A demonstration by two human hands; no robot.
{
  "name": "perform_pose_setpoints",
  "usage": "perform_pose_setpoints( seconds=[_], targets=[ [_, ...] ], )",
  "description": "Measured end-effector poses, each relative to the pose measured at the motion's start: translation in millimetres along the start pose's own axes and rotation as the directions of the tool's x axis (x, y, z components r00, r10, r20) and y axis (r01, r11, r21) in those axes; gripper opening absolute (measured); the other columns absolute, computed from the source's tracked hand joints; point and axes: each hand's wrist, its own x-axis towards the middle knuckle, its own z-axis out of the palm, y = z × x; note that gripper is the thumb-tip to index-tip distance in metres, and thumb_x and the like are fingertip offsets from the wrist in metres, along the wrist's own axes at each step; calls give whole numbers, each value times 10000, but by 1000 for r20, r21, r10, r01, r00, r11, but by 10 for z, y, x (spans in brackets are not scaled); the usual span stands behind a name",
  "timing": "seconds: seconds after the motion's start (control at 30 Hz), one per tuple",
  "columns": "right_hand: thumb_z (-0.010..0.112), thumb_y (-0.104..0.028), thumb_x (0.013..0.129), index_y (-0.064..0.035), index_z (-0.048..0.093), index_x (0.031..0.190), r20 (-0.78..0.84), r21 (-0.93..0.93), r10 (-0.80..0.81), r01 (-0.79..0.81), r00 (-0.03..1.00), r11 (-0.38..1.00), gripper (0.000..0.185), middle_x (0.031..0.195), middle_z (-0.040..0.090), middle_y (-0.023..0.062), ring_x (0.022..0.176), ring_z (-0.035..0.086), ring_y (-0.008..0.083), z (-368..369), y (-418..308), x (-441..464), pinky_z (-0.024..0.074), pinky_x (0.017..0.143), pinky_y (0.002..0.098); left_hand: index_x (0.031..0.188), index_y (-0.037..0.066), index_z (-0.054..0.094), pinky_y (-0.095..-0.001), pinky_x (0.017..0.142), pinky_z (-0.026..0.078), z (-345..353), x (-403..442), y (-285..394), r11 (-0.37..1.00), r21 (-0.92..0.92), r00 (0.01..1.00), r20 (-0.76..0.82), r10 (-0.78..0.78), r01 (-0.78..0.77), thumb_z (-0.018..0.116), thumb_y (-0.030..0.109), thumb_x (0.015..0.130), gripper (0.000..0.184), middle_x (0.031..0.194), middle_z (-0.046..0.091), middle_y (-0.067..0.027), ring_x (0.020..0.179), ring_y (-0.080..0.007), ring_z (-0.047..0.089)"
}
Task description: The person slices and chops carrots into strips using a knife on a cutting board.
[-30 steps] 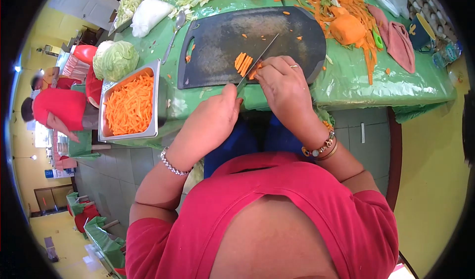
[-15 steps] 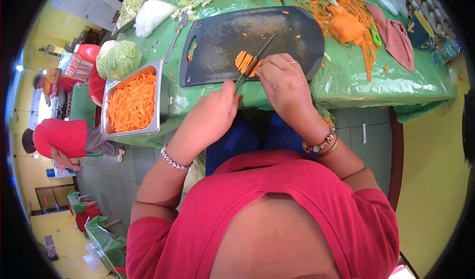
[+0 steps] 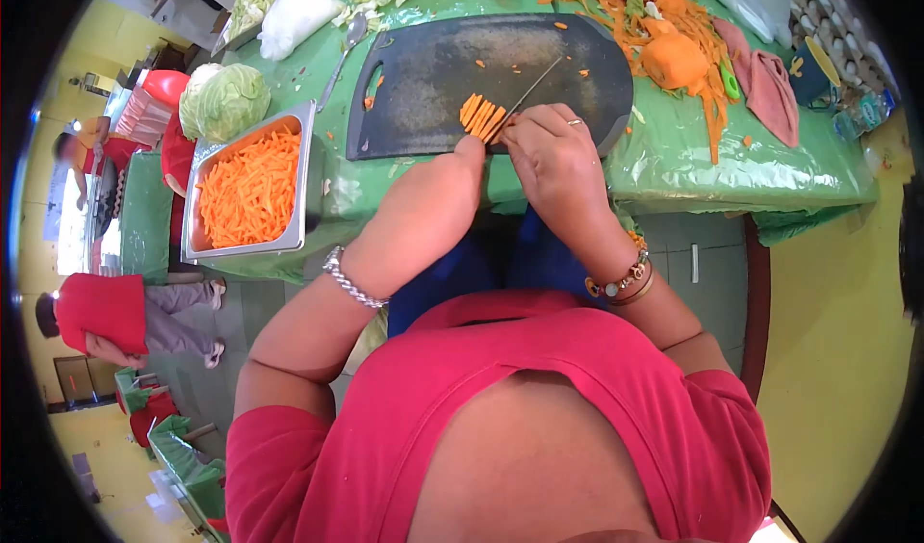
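My left hand [image 3: 433,192], with a silver chain bracelet on its wrist, is closed round the handle of a knife [image 3: 536,85]. The blade slants up and to the right over the dark cutting board [image 3: 423,62]. Just right of the blade, the fingertips of my right hand [image 3: 553,153] are pinched together at the board's near edge, on a piece of carrot that they mostly hide. Thin carrot strips [image 3: 478,115] lie in a small fanned pile left of the blade. A few orange scraps are scattered over the board.
Left of the board stands a metal tray of carrot strips [image 3: 248,192], with a cabbage [image 3: 226,103] and a spoon [image 3: 342,57] near it. Carrot peelings [image 3: 707,110], a peeled carrot chunk [image 3: 674,62], a pink cloth [image 3: 773,95] and a mug [image 3: 815,73] sit right. People in red stand far left.
My left hand has moved right and slightly up, closer to my right hand, with the knife. The carrot strips have spread a little. A person in the background has shifted.
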Motion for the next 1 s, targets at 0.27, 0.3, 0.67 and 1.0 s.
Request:
perform_pose_setpoints(
  seconds=[0.27,0.3,0.67,1.0],
  targets=[
    [626,-30,819,-32,641,821,10,12,26,-27,1000,1000,15,841,587,97,855,579,304,-1,-24,15,470,790,422,975,-7,392,-454,426,452,-199,-83,65,926,-349,974,213,-71,144,482,185,1039,222,661,605,-235,446,-336,592],
    [625,-30,819,-32,641,819,13,-8,23,-23,1000,1000,16,841,587,97,856,580,303,1,-28,24,470,788,419,975,-7,392,-454,426,452,-178,-52,46,923,-354,973,220,-73,149,482,185,1039,222,661,605,-235,446,-336,592],
    [696,-26,826,-13,674,876,1,-13,35,-35,999,999,56,871,616,117,852,586,330,-6,-53,-4,471,776,416,965,12,383,-417,419,448,-169,-16,-63,959,-284,994,104,42,-11,478,220,1050,244,632,576,-187,427,-288,582],
    [657,-30,817,-32,628,801,34,-67,13,-11,999,998,33,849,588,106,854,581,313,37,-50,2,468,778,428,971,18,393,-365,381,447,-132,92,-35,889,-388,931,350,-103,244,457,246,1059,253,645,565,-154,408,-231,569]
  ],
)
